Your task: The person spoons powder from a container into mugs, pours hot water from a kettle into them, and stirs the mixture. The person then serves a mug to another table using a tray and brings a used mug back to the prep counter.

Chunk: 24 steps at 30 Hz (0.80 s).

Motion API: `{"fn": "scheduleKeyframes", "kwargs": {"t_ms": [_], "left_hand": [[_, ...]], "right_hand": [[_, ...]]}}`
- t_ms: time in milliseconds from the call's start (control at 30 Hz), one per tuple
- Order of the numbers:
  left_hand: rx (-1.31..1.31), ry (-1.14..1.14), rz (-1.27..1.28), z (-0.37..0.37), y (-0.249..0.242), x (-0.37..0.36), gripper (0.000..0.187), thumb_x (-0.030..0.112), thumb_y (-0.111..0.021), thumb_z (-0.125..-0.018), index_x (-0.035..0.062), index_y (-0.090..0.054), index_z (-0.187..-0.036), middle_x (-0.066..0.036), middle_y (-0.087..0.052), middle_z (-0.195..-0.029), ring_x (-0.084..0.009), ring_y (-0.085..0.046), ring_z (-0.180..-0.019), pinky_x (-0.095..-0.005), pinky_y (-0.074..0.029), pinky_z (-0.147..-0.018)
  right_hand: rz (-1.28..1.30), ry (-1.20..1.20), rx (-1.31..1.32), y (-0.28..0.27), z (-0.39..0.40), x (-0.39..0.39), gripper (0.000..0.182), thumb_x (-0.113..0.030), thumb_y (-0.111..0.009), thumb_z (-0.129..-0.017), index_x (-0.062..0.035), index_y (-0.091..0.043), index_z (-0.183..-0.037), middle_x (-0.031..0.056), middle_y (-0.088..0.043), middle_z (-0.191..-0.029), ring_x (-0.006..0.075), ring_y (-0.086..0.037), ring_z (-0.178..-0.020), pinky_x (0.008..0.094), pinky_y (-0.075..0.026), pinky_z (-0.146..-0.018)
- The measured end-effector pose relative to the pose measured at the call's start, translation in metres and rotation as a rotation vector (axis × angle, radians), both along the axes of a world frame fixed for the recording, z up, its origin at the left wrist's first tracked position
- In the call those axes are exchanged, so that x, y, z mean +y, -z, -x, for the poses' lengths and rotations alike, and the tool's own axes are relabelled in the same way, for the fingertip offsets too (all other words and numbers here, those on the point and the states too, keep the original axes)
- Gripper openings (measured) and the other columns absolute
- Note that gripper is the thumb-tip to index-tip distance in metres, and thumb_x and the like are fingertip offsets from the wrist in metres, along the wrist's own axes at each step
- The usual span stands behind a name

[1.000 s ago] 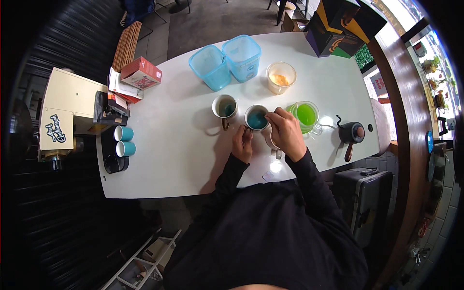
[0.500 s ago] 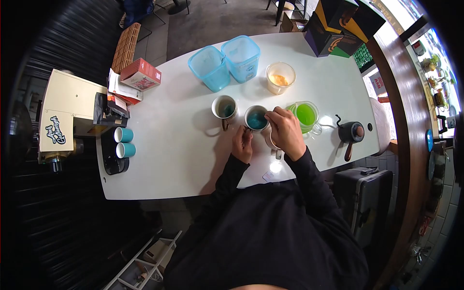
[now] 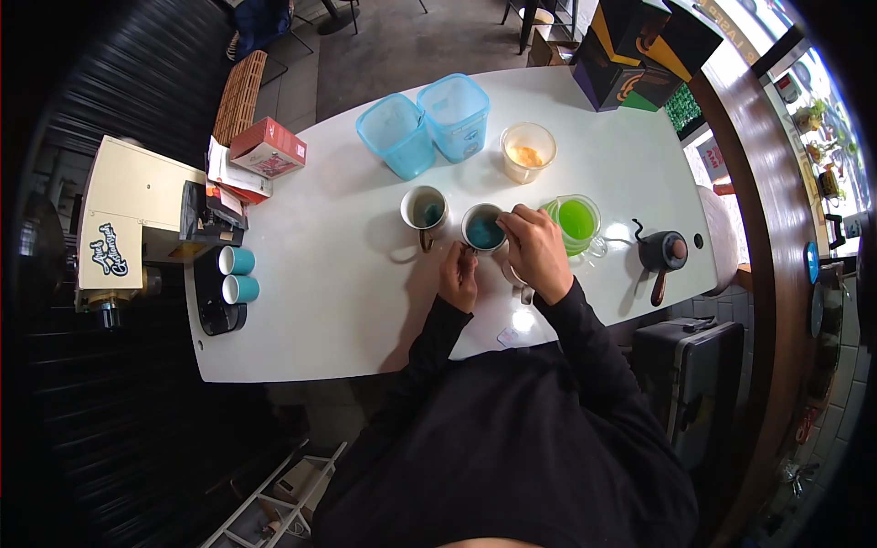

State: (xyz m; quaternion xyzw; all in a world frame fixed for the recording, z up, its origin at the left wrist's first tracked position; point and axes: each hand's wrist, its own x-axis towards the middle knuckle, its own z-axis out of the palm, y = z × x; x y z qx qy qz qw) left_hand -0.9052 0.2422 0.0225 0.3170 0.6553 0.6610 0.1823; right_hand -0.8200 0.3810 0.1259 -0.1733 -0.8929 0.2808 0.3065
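Note:
A mug [image 3: 484,226] with teal-blue contents stands on the white table in front of me. My left hand [image 3: 459,279] has its fingers closed around that mug's handle. Over the mug's right rim, my right hand [image 3: 539,251] is in a pinch, and whatever its fingertips hold is hidden. To the left is a second mug [image 3: 425,208] with some blue inside. Another light mug [image 3: 512,271] is mostly covered by my right hand. Just beyond that hand stands a clear glass jug [image 3: 577,221] of bright green liquid.
Two blue translucent tubs [image 3: 397,137] and a clear cup [image 3: 528,151] with orange residue stand farther back. A dark long-spouted kettle [image 3: 662,250] is at right. Teal cups [image 3: 239,261], a red box [image 3: 268,146] and a cream machine [image 3: 137,210] are at left.
The whole view has shifted slightly. Both hands stay at the same mug, and my right hand has barely moved at its rim.

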Motion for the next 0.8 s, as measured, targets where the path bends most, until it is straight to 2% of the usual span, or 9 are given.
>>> {"fn": "scheduleKeyframes", "kwargs": {"t_ms": [133, 200, 400, 433, 500, 667, 733, 767, 800], "left_hand": [[0.02, -0.008, 0.008, -0.001, -0.001, 0.001, 0.015, 0.009, -0.045, -0.098, 0.002, -0.042, -0.085, -0.004, -0.046, -0.07, -0.0104, -0.042, -0.06, -0.0254, -0.035, -0.055], [0.002, -0.011, -0.007, -0.002, -0.005, 0.001, 0.014, 0.009, -0.045, -0.097, 0.0017, -0.043, -0.085, -0.005, -0.047, -0.07, -0.011, -0.042, -0.061, -0.026, -0.036, -0.056], [0.056, 0.021, 0.047, 0.002, -0.01, 0.0, 0.017, 0.013, -0.044, -0.098, 0.0003, -0.047, -0.087, -0.006, -0.047, -0.07, -0.0123, -0.044, -0.061, -0.0268, -0.037, -0.056], [0.076, 0.019, 0.027, 0.002, -0.008, 0.001, 0.018, 0.014, -0.044, -0.099, 0.0004, -0.047, -0.088, -0.006, -0.047, -0.069, -0.0125, -0.045, -0.061, -0.0272, -0.037, -0.056], [0.101, 0.009, -0.004, 0.003, -0.005, 0.001, 0.019, 0.015, -0.044, -0.099, 0.0005, -0.048, -0.088, -0.006, -0.047, -0.069, -0.0128, -0.045, -0.06, -0.0276, -0.037, -0.055], [0.074, -0.018, 0.071, 0.0, -0.01, 0.0, 0.019, 0.015, -0.045, -0.099, 0.0007, -0.047, -0.086, -0.007, -0.048, -0.066, -0.0154, -0.046, -0.057, -0.0303, -0.036, -0.053], [0.111, -0.02, 0.035, 0.0, -0.013, 0.003, 0.02, 0.016, -0.045, -0.099, 0.0007, -0.046, -0.086, -0.007, -0.048, -0.066, -0.0154, -0.045, -0.056, -0.0303, -0.036, -0.053], [0.145, -0.023, 0.009, 0.001, -0.014, 0.003, 0.02, 0.016, -0.045, -0.099, 0.0007, -0.046, -0.086, -0.007, -0.047, -0.066, -0.0154, -0.045, -0.056, -0.0302, -0.035, -0.053], [0.15, -0.017, 0.004, 0.001, -0.012, 0.002, 0.02, 0.016, -0.045, -0.099, 0.0007, -0.046, -0.086, -0.007, -0.047, -0.066, -0.0154, -0.045, -0.056, -0.0302, -0.035, -0.053]], "right_hand": [[-0.002, -0.031, -0.061, -0.007, -0.006, -0.002, 0.007, -0.004, -0.063, -0.081, -0.0024, -0.068, -0.085, 0.0105, -0.062, -0.08, 0.0337, -0.055, -0.07, 0.0384, -0.044, -0.066], [0.077, -0.126, -0.08, -0.006, -0.005, -0.004, 0.014, 0.002, -0.06, -0.072, -0.0028, -0.068, -0.083, 0.0122, -0.063, -0.08, 0.0331, -0.057, -0.072, 0.0389, -0.045, -0.071], [0.099, -0.112, -0.034, 0.002, 0.008, -0.002, 0.016, 0.003, -0.059, -0.071, -0.0026, -0.068, -0.083, 0.0116, -0.062, -0.08, 0.0327, -0.058, -0.074, 0.0394, -0.044, -0.072], [0.093, -0.114, -0.029, 0.0, 0.008, 0.0, 0.016, 0.003, -0.059, -0.071, -0.0026, -0.068, -0.083, 0.0116, -0.062, -0.08, 0.0327, -0.058, -0.074, 0.0394, -0.044, -0.072], [-0.046, -0.095, 0.009, -0.006, 0.008, 0.004, 0.007, -0.005, -0.062, -0.081, -0.002, -0.066, -0.086, 0.0107, -0.058, -0.076, 0.0321, -0.055, -0.071, 0.0379, -0.041, -0.071], [-0.058, -0.112, -0.042, -0.01, -0.001, 0.009, 0.006, -0.004, -0.061, -0.082, -0.0018, -0.066, -0.086, 0.0111, -0.058, -0.075, 0.0322, -0.056, -0.071, 0.0379, -0.041, -0.071], [0.011, -0.238, -0.056, -0.011, -0.002, 0.008, 0.007, -0.004, -0.062, -0.082, -0.0013, -0.066, -0.086, 0.0114, -0.06, -0.077, 0.0328, -0.057, -0.072, 0.0381, -0.041, -0.07], [0.068, -0.263, -0.091, -0.01, -0.002, 0.006, 0.018, 0.004, -0.062, -0.068, -0.002, -0.065, -0.084, 0.0116, -0.062, -0.08, 0.0305, -0.061, -0.077, 0.0392, -0.042, -0.074], [0.063, -0.256, -0.086, -0.009, -0.001, 0.005, 0.018, 0.004, -0.062, -0.068, -0.002, -0.065, -0.084, 0.0116, -0.062, -0.08, 0.0305, -0.061, -0.077, 0.0392, -0.042, -0.074]]}}
